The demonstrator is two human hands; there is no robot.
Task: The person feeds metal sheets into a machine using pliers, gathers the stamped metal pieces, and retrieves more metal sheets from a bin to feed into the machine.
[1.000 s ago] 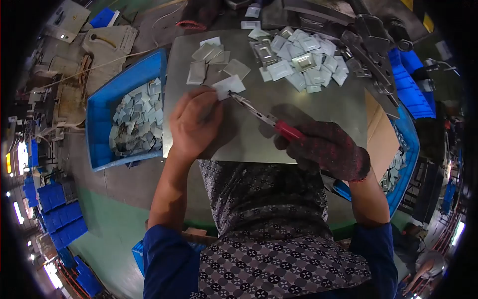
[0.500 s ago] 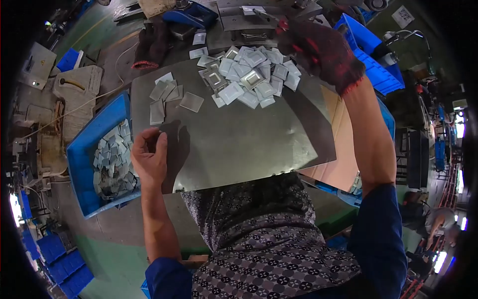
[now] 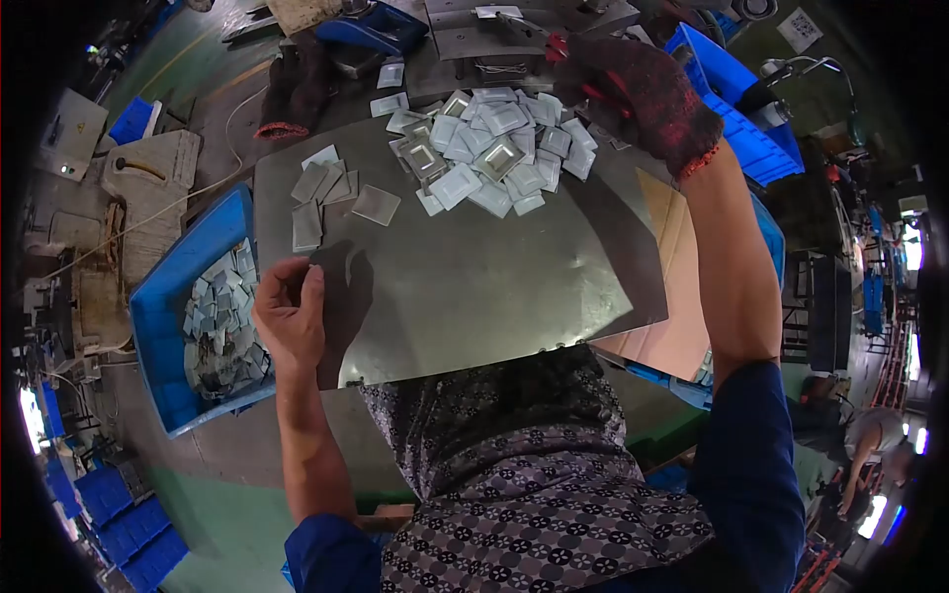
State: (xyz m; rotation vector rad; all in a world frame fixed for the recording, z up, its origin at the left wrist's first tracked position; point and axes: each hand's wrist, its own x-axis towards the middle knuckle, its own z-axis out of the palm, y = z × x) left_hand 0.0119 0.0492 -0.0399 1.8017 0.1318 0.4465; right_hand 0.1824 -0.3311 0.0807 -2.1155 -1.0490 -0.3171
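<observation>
Here at twelve o'clock, the gloved right hand [image 3: 643, 94] wraps round the red-handled pliers [image 3: 556, 45]; their tip meets a pale flat piece [image 3: 497, 12] on the machine bed [image 3: 450, 42], though whether they pinch it, I cannot tell; the bare left hand [image 3: 292, 314] hangs at eight o'clock, fingers curled, thumb close to the index finger, contact unclear; the pile of pieces [image 3: 494, 148] lies on the surface [image 3: 465, 282] towards twelve, loose plates [image 3: 376, 205] at ten; the blue bin [image 3: 163, 341] sits at nine.
</observation>
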